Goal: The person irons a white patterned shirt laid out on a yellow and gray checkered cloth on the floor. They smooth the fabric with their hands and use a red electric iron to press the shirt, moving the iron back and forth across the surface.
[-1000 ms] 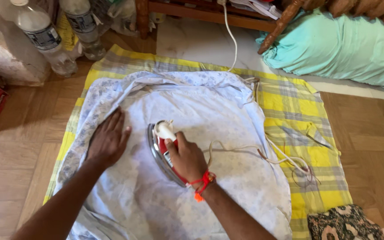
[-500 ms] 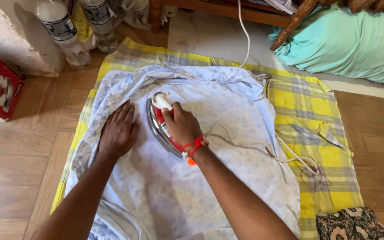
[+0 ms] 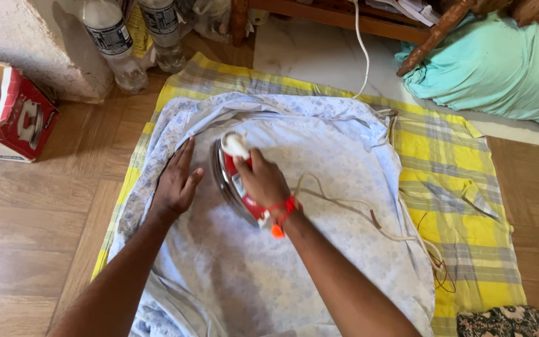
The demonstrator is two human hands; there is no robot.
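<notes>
Two hands work here: my right hand [image 3: 262, 181] is clenched on the handle of the iron [image 3: 235, 178], which looks heavy and hot below, so I grip only there. My left hand [image 3: 179, 181] lies flat with released fingers on the soft cloth [image 3: 319, 249], just beside.

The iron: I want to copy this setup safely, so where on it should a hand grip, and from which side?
Grip the iron by its handle on top, coming down from above, as the right hand does. The metal soleplate faces down onto the pale cloth, and the cord trails off to the right, so the top is the clear side.
</notes>
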